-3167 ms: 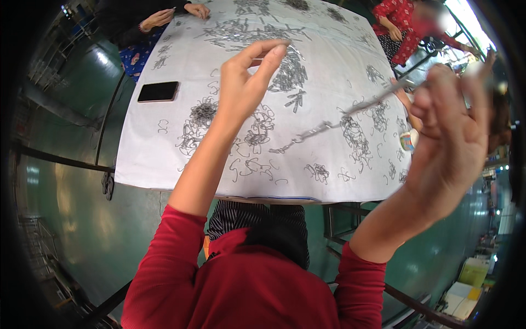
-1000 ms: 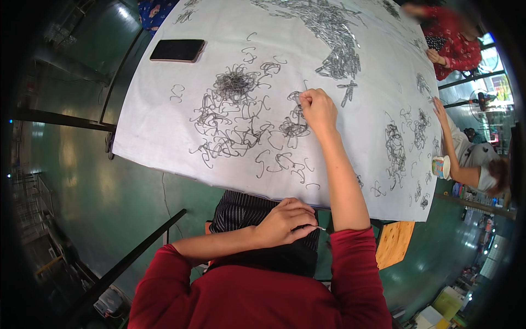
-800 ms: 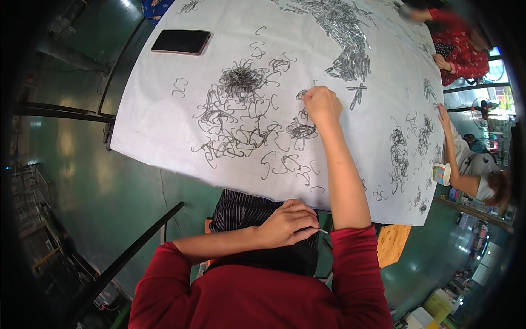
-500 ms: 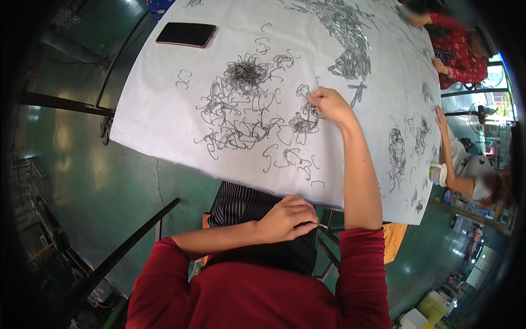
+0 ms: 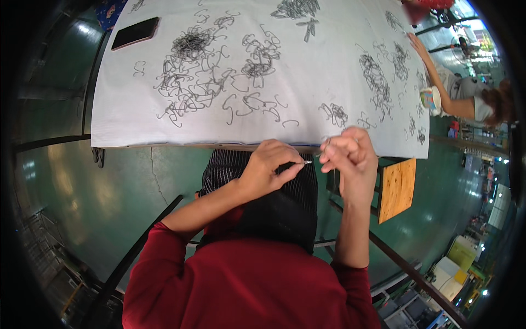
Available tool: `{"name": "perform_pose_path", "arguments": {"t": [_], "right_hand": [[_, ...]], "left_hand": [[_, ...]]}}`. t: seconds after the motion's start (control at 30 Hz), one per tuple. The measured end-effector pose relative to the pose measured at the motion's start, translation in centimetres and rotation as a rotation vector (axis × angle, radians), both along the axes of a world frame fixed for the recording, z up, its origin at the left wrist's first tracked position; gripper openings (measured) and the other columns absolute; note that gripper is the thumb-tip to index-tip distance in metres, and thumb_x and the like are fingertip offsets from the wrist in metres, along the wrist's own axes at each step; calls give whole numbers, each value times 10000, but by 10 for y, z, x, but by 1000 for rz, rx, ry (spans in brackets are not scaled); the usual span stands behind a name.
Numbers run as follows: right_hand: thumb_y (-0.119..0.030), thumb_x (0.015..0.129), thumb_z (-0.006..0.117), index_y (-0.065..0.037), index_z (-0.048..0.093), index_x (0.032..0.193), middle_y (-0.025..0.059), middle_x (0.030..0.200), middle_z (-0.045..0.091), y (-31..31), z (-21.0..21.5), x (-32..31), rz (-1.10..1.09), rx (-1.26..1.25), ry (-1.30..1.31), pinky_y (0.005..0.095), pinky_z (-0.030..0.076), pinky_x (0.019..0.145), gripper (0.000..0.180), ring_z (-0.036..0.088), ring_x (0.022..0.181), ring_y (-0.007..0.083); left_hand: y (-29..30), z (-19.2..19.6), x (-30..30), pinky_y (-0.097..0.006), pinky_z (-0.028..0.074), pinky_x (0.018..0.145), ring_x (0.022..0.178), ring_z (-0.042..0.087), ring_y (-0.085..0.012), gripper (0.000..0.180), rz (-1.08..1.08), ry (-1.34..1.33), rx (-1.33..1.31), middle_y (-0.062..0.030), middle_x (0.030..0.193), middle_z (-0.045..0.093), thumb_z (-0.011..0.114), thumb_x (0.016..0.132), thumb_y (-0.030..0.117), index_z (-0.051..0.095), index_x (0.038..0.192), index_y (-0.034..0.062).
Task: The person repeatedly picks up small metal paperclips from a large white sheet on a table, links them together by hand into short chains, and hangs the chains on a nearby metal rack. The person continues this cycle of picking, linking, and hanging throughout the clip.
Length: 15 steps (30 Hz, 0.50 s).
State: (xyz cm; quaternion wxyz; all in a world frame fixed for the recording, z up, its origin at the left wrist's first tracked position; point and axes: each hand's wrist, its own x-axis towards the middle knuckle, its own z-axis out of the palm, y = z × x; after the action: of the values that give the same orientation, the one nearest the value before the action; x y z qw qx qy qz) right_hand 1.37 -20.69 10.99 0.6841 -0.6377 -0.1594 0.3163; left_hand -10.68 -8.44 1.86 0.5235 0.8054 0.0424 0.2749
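Before my lap, just off the table's near edge, my left hand [image 5: 269, 169] pinches a small metal piece [image 5: 308, 162] that juts from between thumb and forefinger. My right hand [image 5: 353, 156] is beside it, thumb and fingers pinched together on a thin curved wire hook [image 5: 323, 147], partly hidden and blurred. Ahead on the white cloth lies a large tangled heap of bent wire hooks [image 5: 192, 44], with looser ones around it. A smaller cluster of hooks [image 5: 257, 68] sits to its right. Another little group of hooks [image 5: 335, 113] is just beyond my right hand.
A dark phone [image 5: 135, 34] rests at the table's far left. Straight metal pieces [image 5: 296, 8] are piled at the far middle. More hook clusters [image 5: 377, 82] lie at right, where another person's arm [image 5: 430, 63] reaches onto the table near a white tub [image 5: 430, 98]. A wooden stool [image 5: 397, 189] stands at right.
My right hand has come back from the small hook cluster to beside my left hand, bringing a hook. My left hand has risen slightly. The view has shifted, so the table appears higher.
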Motion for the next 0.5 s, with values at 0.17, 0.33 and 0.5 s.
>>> {"name": "perform_pose_path", "arguments": {"t": [0.17,0.33,0.5], "right_hand": [[77,841,622,-27,446,1006,157,873,653,-29,-13,-38,-203,102,-11,262,557,614,262,643,694,157],[96,837,620,-37,418,956,164,880,647,-27,-21,-50,-362,121,-113,259,561,642,269,646,701,160],[96,837,620,-45,375,928,187,902,634,-28,-31,-56,-460,159,-210,252,554,645,297,647,710,167]], "left_hand": [[-12,8,8,-354,450,801,827,625,-210,147,12,-27,26,-13,839,664,731,732,83,645,852,88],[-21,9,10,-354,442,808,833,629,-205,157,3,-37,53,-17,839,662,730,727,77,649,862,86],[-29,5,12,-369,441,843,864,635,-215,192,-3,-43,99,-33,872,664,741,716,61,644,880,83]]}}
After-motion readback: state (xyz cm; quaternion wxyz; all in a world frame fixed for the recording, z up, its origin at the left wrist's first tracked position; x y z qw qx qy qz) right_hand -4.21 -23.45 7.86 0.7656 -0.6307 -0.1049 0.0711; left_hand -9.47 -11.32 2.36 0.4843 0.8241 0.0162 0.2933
